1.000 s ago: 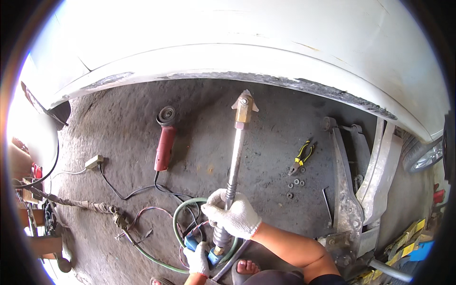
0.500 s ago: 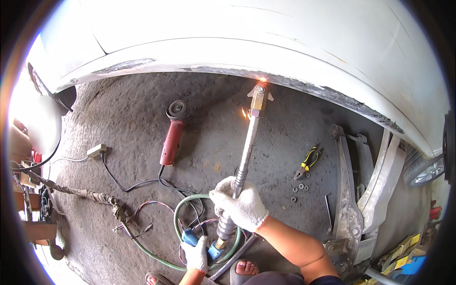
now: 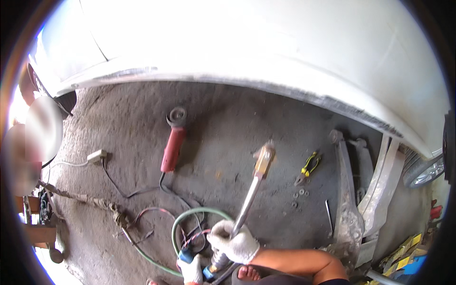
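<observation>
My gloved right hand (image 3: 236,244) is wrapped round the shaft of a spot-welding dent puller (image 3: 248,203), a long metal rod with a brass-coloured tip. At the lower end of the tool, my gloved left hand (image 3: 192,271) closes on its blue handle (image 3: 186,255); the fingers are partly hidden. The tip stands apart from the white car's lower sill (image 3: 266,83), which has scraped, grey bare patches. A thick green cable (image 3: 202,209) loops round beside the handle.
A red angle grinder (image 3: 174,148) lies on the floor with its cord to a power strip (image 3: 97,156). Yellow-and-black pliers (image 3: 308,167), several nuts (image 3: 300,192) and a hex key (image 3: 329,216) lie to the right. Farther right stands a metal frame (image 3: 350,209). Another person (image 3: 21,159) is at the left edge.
The dent puller has drawn back from the sill toward me, and the glow and sparks at its tip are gone. Both hands have moved lower with it.
</observation>
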`<state>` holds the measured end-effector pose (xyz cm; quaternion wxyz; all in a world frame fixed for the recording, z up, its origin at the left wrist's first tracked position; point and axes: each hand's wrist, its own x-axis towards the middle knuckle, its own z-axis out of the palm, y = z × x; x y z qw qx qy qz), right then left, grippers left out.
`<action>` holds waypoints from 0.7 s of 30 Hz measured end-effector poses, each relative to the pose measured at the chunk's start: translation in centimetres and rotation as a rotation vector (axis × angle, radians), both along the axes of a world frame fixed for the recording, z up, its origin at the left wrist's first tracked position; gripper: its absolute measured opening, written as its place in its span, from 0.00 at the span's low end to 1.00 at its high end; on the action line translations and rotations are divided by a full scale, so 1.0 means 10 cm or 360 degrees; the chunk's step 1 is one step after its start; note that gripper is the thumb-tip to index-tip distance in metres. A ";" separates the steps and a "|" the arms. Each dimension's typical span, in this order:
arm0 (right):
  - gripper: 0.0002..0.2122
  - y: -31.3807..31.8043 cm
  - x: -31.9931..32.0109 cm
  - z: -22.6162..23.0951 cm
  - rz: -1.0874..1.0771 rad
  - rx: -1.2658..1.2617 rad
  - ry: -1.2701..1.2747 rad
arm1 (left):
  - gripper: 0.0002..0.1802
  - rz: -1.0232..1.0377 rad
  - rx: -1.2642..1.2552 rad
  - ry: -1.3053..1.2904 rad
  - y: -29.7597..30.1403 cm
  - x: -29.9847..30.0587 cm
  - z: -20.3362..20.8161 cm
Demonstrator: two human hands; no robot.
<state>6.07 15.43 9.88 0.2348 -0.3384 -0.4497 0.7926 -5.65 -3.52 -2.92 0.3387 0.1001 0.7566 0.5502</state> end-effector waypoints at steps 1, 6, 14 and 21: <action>0.04 0.09 -0.03 0.00 0.0005 -0.0066 -0.0008 | 0.12 0.0079 -0.0205 -0.0064 -0.10 -0.07 -0.29; 0.03 0.55 -0.15 0.18 -0.0088 -0.0099 -0.0034 | 0.34 0.0070 -0.0466 -0.0220 0.19 0.07 0.08; 0.04 0.64 -0.19 0.40 -0.0064 -0.0034 -0.0063 | 0.31 0.0165 -0.0375 -0.0313 0.33 0.09 0.32; 0.06 0.28 -0.13 -0.42 -0.0732 -0.0074 -0.0052 | 0.30 0.0368 -0.0410 0.0274 0.39 -0.26 0.45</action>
